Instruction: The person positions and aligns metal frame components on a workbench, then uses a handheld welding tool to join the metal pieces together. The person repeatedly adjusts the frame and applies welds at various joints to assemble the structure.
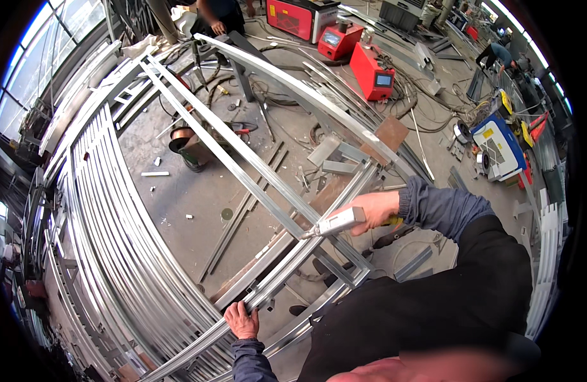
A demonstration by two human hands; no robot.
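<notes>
My right hand [376,210] is wrapped round a silver handheld welding gun [338,221]. The gun's narrow nozzle points left, at the spot where a crosswise metal tube [284,219] meets the long metal tubes of the frame's near side. Whether the tip touches the metal is too small to tell. Lower and to the left, my left hand [242,321] grips a metal tube [277,280] on that near side, its fingers bent over the top. The shiny frame is made of long tubes with paired crosspieces, and short angled pieces [341,153] lie by its right corner.
Many parallel metal tubes [125,223] lie on the left. A wire spool [182,139] stands on the floor inside the frame. Red machines [372,71] and tangled cables stand beyond it; a blue-and-white machine [499,148] is at right. One person [218,19] is at the far side, another [497,54] far right.
</notes>
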